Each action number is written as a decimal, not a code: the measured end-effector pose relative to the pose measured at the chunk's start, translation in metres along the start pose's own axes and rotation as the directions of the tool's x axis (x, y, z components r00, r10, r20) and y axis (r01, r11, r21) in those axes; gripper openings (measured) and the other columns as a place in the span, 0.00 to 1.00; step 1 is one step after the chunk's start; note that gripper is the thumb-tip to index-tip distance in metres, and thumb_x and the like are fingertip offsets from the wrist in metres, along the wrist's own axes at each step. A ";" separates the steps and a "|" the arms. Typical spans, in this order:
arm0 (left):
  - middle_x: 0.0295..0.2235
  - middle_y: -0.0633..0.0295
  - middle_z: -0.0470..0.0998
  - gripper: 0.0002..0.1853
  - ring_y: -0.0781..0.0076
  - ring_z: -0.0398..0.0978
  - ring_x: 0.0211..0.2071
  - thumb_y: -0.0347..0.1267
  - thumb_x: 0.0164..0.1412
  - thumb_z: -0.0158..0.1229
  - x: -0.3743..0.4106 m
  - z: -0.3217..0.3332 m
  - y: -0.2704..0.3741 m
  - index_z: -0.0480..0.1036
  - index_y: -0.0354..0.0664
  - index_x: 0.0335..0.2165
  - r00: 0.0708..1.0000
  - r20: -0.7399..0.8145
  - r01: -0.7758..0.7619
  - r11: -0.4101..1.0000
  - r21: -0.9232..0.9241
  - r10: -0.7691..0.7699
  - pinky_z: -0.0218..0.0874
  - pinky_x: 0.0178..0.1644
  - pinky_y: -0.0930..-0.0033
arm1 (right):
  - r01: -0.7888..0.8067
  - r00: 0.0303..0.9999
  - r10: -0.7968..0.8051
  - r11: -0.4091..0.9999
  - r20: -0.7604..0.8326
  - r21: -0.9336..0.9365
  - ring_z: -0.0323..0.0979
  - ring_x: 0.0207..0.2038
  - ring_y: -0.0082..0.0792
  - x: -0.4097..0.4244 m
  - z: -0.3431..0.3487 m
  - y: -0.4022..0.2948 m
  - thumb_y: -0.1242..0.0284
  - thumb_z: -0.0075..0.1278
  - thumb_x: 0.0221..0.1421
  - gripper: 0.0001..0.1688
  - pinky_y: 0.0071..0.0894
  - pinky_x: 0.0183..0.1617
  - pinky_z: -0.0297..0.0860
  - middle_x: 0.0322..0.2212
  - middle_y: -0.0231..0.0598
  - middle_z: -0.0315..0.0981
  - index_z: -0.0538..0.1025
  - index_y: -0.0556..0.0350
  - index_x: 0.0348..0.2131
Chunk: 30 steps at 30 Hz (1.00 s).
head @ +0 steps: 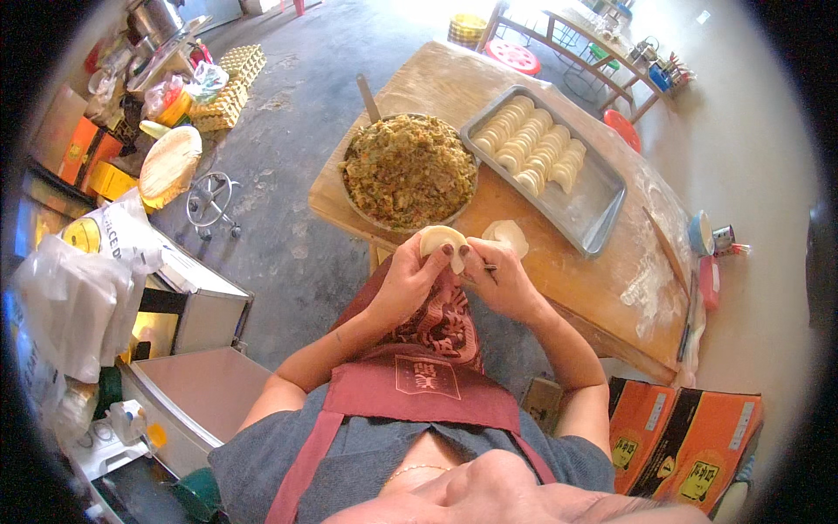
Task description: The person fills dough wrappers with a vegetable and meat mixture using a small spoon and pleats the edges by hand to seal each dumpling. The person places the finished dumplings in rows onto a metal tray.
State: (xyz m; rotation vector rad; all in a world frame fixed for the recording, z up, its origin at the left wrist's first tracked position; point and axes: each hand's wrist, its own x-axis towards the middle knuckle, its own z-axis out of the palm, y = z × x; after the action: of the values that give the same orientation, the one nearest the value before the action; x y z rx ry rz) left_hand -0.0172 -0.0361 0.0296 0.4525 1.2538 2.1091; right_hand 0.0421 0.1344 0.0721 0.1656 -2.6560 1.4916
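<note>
A half-folded dumpling is pinched between my two hands just off the table's front edge. My left hand holds its left side, with the thumb pressed on the dough. The right hand grips the other end of the seam; a thin metal tool also shows in it, mostly hidden by the fingers. Flat dough wrappers lie on the wooden table just beyond my right hand. Behind my hands stands a round bowl heaped with chopped filling, a flat handle sticking out at its back.
Rows of folded dumplings fill the far left part of a metal tray on the wooden table. Flour and a wooden rolling pin lie at right. Orange cartons stand behind right; a chest-like cabinet stands left.
</note>
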 end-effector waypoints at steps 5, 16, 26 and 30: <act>0.26 0.67 0.74 0.13 0.84 0.67 0.20 0.38 0.71 0.52 0.002 0.002 0.000 0.69 0.38 0.44 1.000 0.003 0.002 0.998 -0.067 -0.002 0.60 0.23 0.79 | -0.183 0.983 0.170 0.950 0.074 0.251 0.67 0.24 0.25 -0.005 -0.002 -0.012 0.72 0.43 0.69 0.15 0.33 0.30 0.67 0.20 0.39 0.72 0.74 0.66 0.32; 0.27 0.70 0.73 0.16 0.85 0.68 0.25 0.40 0.72 0.51 0.008 0.015 -0.017 0.70 0.38 0.47 0.996 -0.057 0.053 0.974 -0.222 -0.067 0.63 0.29 0.79 | -0.092 0.987 0.112 0.982 -0.117 0.163 0.59 0.22 0.25 -0.023 0.013 -0.002 0.72 0.44 0.68 0.17 0.30 0.26 0.61 0.17 0.33 0.63 0.69 0.65 0.26; 0.42 0.56 0.80 0.19 0.75 0.77 0.42 0.17 0.61 0.55 0.045 0.008 0.001 0.72 0.29 0.52 0.978 0.138 -0.197 0.895 0.401 0.153 0.70 0.47 0.72 | -0.033 0.953 -0.154 0.804 -0.262 -0.593 0.78 0.33 0.47 -0.011 -0.025 -0.020 0.69 0.56 0.53 0.31 0.44 0.36 0.75 0.36 0.46 0.76 0.70 0.52 0.57; 0.49 0.48 0.78 0.24 0.68 0.77 0.48 0.15 0.62 0.45 0.060 0.024 -0.011 0.68 0.30 0.57 0.921 0.128 -0.376 0.754 0.540 0.368 0.68 0.52 0.67 | -0.060 0.873 -0.295 0.725 -0.389 -0.686 0.79 0.32 0.44 -0.003 -0.005 0.020 0.71 0.54 0.53 0.36 0.41 0.34 0.75 0.34 0.45 0.77 0.66 0.58 0.60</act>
State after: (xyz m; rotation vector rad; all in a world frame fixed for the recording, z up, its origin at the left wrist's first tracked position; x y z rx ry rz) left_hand -0.0438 0.0231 0.0301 1.0484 1.9069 2.0033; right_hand 0.0426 0.1487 0.0577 -0.0788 -2.4979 0.3466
